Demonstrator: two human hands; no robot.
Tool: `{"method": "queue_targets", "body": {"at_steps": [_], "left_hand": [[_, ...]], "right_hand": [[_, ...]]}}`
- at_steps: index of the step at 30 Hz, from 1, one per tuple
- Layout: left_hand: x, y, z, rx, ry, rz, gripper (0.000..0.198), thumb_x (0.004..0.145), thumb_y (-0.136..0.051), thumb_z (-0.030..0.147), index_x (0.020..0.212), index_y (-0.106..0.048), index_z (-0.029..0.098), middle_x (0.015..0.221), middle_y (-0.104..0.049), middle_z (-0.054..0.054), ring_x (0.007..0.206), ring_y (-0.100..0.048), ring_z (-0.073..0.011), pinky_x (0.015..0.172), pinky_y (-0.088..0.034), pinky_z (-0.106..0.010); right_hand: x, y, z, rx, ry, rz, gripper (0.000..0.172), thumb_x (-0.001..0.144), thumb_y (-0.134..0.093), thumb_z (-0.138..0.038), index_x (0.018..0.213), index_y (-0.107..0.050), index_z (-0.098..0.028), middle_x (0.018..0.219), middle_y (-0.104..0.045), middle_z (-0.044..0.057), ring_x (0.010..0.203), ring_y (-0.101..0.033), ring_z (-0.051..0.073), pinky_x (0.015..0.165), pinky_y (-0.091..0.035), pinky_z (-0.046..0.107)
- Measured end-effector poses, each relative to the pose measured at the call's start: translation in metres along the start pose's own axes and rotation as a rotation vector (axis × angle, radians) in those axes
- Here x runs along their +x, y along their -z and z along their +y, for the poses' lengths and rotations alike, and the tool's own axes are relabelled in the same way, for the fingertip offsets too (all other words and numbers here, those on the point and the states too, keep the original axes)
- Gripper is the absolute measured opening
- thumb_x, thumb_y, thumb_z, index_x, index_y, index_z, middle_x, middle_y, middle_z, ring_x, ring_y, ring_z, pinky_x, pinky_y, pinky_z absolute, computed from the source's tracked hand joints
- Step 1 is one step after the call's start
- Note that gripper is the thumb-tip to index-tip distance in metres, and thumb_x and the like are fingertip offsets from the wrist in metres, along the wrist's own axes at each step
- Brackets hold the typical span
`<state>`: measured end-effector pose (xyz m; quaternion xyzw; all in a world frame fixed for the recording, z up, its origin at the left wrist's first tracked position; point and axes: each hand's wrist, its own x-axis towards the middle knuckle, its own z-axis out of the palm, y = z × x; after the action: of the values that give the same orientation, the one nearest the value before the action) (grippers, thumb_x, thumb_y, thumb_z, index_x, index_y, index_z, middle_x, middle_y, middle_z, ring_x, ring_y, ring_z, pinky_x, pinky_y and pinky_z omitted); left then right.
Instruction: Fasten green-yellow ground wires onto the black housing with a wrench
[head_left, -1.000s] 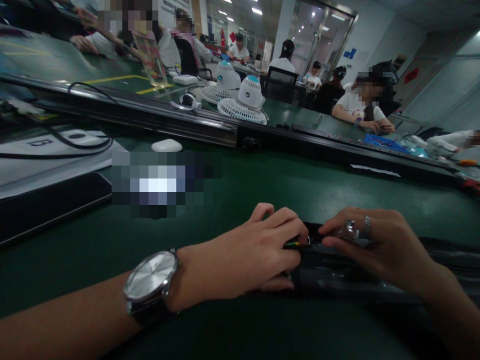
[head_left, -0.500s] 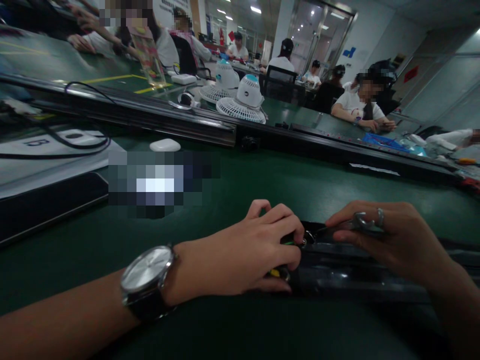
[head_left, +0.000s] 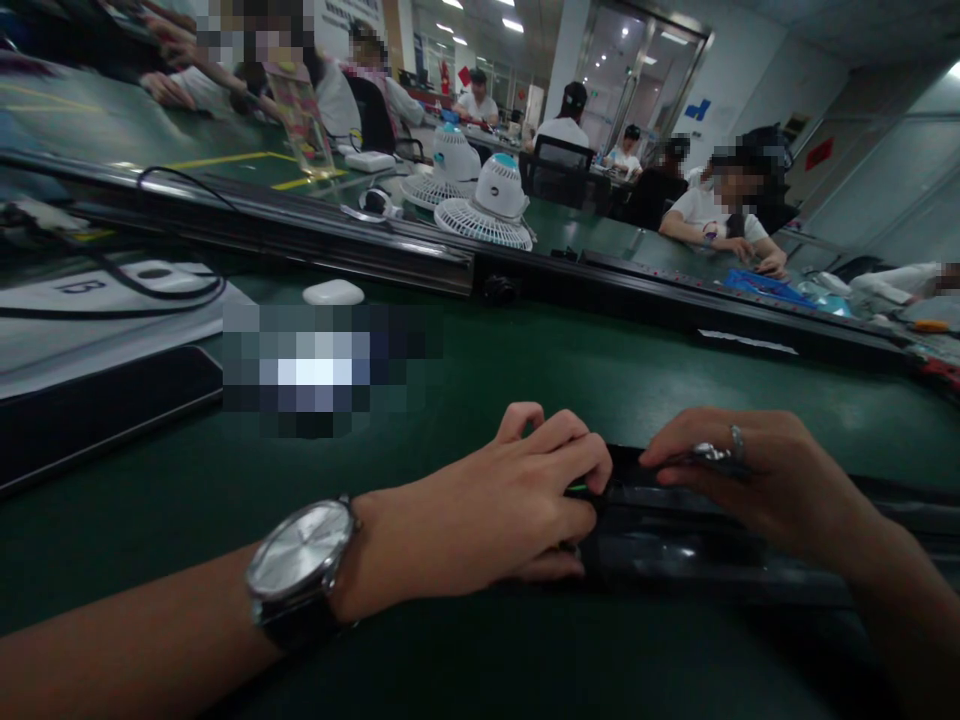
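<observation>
My left hand (head_left: 517,500), wearing a wristwatch (head_left: 304,555), is closed over the left end of a long black rail (head_left: 675,550) on the green table. A sliver of green shows beneath its fingers; the rest of what lies under them is hidden. Just to the right, my right hand (head_left: 757,465), with a ring on one finger, pinches a shiny metal wrench (head_left: 712,453) above the rail. Most of the wrench is covered by the fingers, and its tip cannot be made out against the dark rail.
A white case (head_left: 334,292) lies beyond my left arm, beside a blurred-out patch. At the left are a dark flat device (head_left: 105,410), papers (head_left: 112,300) and a black cable. A raised black divider (head_left: 637,290) crosses behind; past it stand white fans (head_left: 487,200) and people sit working.
My right hand has shifted slightly left and turned, so less of the wrench head shows. My left fingers have closed a little, covering the yellow bit and metal ring seen before.
</observation>
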<state>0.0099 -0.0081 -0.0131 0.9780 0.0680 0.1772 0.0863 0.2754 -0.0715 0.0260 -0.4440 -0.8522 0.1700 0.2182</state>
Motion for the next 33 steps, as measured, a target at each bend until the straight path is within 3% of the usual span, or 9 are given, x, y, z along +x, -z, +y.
{"method": "queue_targets", "body": {"at_steps": [4,10,19,29,33], "left_hand": [[0.001,0.001,0.0,-0.06,0.016,-0.017,0.014,0.088,-0.074,0.033,0.083,-0.071,0.021,0.118,-0.06,-0.004,0.119,-0.045,-0.0248,0.094,-0.027,-0.04],[0.001,0.003,0.001,-0.132,0.03,0.0,0.008,0.085,-0.077,0.026,0.082,-0.071,0.021,0.118,-0.061,-0.003,0.118,-0.046,-0.0231,0.094,-0.027,-0.038],[0.004,0.008,0.002,-0.178,0.055,-0.066,0.01,0.085,-0.076,0.022,0.079,-0.068,0.02,0.122,-0.059,-0.003,0.121,-0.044,-0.023,0.096,-0.027,-0.038],[0.002,0.01,0.001,-0.213,0.088,-0.063,0.007,0.088,-0.073,0.021,0.081,-0.071,0.022,0.125,-0.058,-0.001,0.123,-0.045,-0.0227,0.098,-0.029,-0.038],[0.002,0.01,0.003,-0.213,0.113,-0.071,0.015,0.09,-0.066,0.013,0.087,-0.073,0.025,0.132,-0.056,-0.001,0.126,-0.043,-0.0229,0.098,-0.032,-0.037]], "right_hand": [[-0.004,0.01,0.004,0.038,0.08,-0.054,0.018,0.1,-0.059,-0.014,0.11,-0.069,-0.026,0.11,-0.071,0.0,0.098,-0.068,0.014,0.082,-0.051,0.024],[-0.007,0.015,0.002,-0.075,-0.057,0.101,0.005,0.097,-0.068,-0.028,0.102,-0.07,-0.027,0.091,-0.072,-0.003,0.078,-0.068,0.012,0.068,-0.049,0.023],[-0.003,0.006,-0.003,-0.071,-0.092,0.051,0.006,0.098,-0.065,-0.025,0.097,-0.071,-0.024,0.084,-0.069,-0.003,0.07,-0.063,0.011,0.062,-0.046,0.023],[0.001,-0.002,-0.009,-0.079,-0.066,-0.039,0.014,0.103,-0.053,-0.023,0.099,-0.066,-0.02,0.076,-0.063,-0.002,0.062,-0.057,0.011,0.059,-0.041,0.024],[0.0,-0.002,-0.01,-0.108,-0.048,0.007,0.012,0.1,-0.055,-0.022,0.099,-0.067,-0.02,0.073,-0.064,-0.002,0.058,-0.057,0.011,0.057,-0.041,0.024]]}}
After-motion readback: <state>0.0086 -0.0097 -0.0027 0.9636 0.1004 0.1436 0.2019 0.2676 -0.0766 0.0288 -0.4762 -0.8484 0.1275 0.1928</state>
